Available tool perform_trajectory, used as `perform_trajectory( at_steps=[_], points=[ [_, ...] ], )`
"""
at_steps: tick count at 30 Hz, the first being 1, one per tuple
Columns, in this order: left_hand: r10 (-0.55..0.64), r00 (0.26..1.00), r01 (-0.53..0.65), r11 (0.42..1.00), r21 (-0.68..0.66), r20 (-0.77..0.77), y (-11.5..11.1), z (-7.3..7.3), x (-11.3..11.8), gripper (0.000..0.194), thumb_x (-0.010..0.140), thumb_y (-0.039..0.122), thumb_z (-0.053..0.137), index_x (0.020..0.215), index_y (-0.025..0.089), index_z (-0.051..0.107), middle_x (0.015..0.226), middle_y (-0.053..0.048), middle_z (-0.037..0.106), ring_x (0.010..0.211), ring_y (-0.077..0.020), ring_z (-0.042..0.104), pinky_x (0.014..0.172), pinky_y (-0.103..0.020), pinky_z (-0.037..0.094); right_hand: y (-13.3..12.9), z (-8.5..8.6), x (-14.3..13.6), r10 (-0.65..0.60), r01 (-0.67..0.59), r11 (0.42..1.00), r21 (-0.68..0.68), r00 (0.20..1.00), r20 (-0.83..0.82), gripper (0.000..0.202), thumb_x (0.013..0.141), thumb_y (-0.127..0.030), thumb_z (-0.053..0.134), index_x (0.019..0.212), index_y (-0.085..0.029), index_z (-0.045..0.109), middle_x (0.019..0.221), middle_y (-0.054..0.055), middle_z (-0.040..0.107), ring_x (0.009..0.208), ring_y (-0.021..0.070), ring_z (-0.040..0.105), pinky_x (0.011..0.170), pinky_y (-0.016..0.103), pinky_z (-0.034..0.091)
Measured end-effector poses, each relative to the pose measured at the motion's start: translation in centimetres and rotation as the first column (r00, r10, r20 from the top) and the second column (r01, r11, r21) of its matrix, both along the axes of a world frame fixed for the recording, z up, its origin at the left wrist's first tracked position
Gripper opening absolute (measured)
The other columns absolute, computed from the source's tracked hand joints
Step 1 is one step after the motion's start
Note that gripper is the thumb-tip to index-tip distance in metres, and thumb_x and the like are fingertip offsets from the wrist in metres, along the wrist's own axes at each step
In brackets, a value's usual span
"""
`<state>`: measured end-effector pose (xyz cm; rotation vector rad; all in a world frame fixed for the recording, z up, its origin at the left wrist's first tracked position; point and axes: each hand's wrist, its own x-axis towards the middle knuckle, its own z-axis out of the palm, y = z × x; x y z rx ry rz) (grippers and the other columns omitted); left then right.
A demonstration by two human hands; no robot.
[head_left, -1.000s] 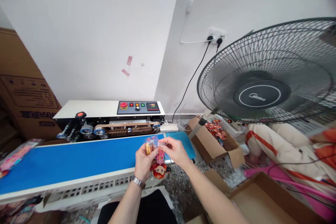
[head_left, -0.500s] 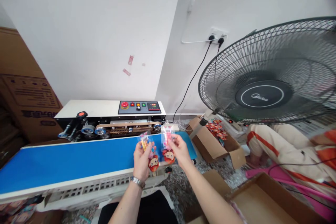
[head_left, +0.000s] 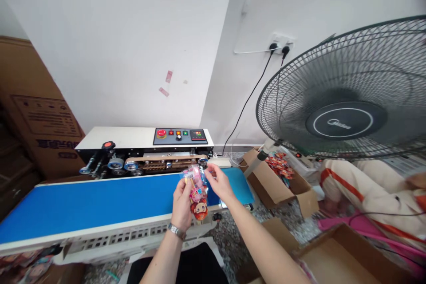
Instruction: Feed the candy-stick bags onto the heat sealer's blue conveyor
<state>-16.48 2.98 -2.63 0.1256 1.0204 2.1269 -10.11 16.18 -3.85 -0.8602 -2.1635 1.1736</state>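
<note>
Packet (head_left: 199, 194), partly covered, is pinched in the left hand (head_left: 182, 203); the right hand (head_left: 220, 183) is half-curled, hold unclear.

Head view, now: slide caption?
Left hand holds clear packaging with a cartoon face, right hand at its upper edge, by a blue conveyor belt.

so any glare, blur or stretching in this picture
Head view: soft light on the wall, small glints on the clear packet; head view edges: fan stretched rightward, carton print too soft to read.
</note>
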Motion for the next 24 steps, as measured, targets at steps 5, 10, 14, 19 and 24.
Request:
perform_trajectory(
  at_steps=[5, 10, 14, 19, 24],
  points=[
    [0.041, 0.999, -0.042, 0.999, -0.011, -0.034, 0.1, -0.1, 0.2, 0.03, 0.063, 0.04, 0.069, 0.08, 0.017, 0.061, 0.076, 0.0, 0.063, 0.068, -0.0114, 0.057, 0.064, -0.022, 0.043, -3.5, 1.2, 1.6, 0.226, -0.229, 0.971, -0.067, 0.973, -0.044, 0.022, 0.074, -0.038, 0.06, 0.086, -0.019, 0.058, 0.089, 0.003, 0.063, 0.084, 0.0177, 0.058, 0.073, 0.028, 0.047],
    [0.044, 0.994, -0.046, 0.999, -0.019, -0.104, 0.0, -0.6, 0.2, 0.031, 0.062, 0.035, 0.071, 0.087, 0.018, 0.062, 0.08, -0.002, 0.064, 0.07, -0.0118, 0.056, 0.065, -0.023, 0.043, -3.7, 0.7, 2.6, 0.229, -0.247, 0.945, -0.216, 0.968, -0.102, 0.021, 0.078, -0.04, 0.056, 0.078, -0.02, 0.049, 0.065, -0.003, 0.056, 0.059, 0.0128, 0.055, 0.056, 0.024, 0.045],
    [0.097, 0.976, -0.111, 0.992, -0.06, -0.195, 0.2, -1.6, 0.0, 0.025, 0.058, 0.028, 0.074, 0.073, 0.014, 0.06, 0.068, -0.002, 0.063, 0.062, -0.0107, 0.055, 0.061, -0.023, 0.043, -4.0, 0.4, 3.1, 0.283, -0.321, 0.889, -0.326, 0.946, -0.157, 0.027, 0.075, -0.037, 0.061, 0.093, -0.021, 0.049, 0.076, -0.002, 0.06, 0.066, 0.0136, 0.059, 0.063, 0.025, 0.047],
    [0.044, 0.991, -0.054, 0.996, -0.075, -0.123, 0.2, -1.1, 0.0, 0.036, 0.061, 0.03, 0.073, 0.091, 0.016, 0.058, 0.087, -0.006, 0.064, 0.075, -0.0147, 0.06, 0.065, -0.026, 0.047, -3.4, 0.2, 3.6, 0.236, -0.298, 0.872, -0.388, 0.951, -0.202, 0.027, 0.072, -0.038, 0.064, 0.087, -0.021, 0.049, 0.079, -0.001, 0.061, 0.067, 0.0144, 0.061, 0.064, 0.027, 0.049],
    [0.056, 0.998, -0.06, 0.984, -0.166, -0.028, -0.2, -0.3, -0.3, 0.045, 0.059, 0.034, 0.074, 0.098, 0.019, 0.058, 0.103, -0.01, 0.06, 0.084, -0.018, 0.061, 0.067, -0.029, 0.049, 0.8, -1.0, 3.5, -0.206, 0.143, 0.927, -0.346, 0.967, -0.153, 0.043, 0.065, -0.043, 0.066, 0.095, -0.019, 0.048, 0.072, 0.001, 0.062, 0.062, 0.0183, 0.062, 0.056, 0.028, 0.05]
  ],
)
